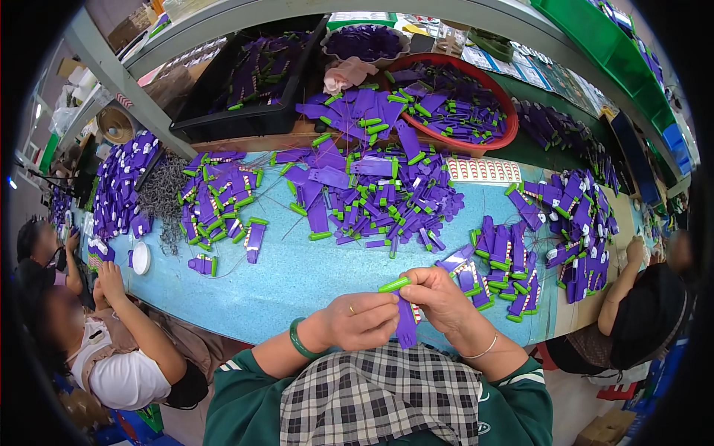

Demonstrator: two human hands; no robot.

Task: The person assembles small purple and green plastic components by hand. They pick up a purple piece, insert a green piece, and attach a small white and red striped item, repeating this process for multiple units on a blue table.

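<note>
Close in front of my body, both hands pinch one flat purple plastic piece [406, 328] with a bright green end [394, 285]. My left hand [361, 321] has its fingers closed on the piece from the left. My right hand [440, 299] grips it near the green end, with thumb and forefinger pressed together. A bit of red-and-white striped sticker shows at the purple part's right edge. Just beyond my right hand lies a pile of similar purple pieces with green ends [513, 260]. Farther off, in the middle, a heap of loose purple and green pieces [372, 197] covers the blue tabletop [312, 275].
At the back stand a red basin [513, 123] and a black tray [186, 123] of parts. A striped sticker sheet [485, 170] lies behind the heap. Left are more pieces [216, 197], thin grey wires [161, 189] and a white round dish [141, 258]. People sit on both sides.
</note>
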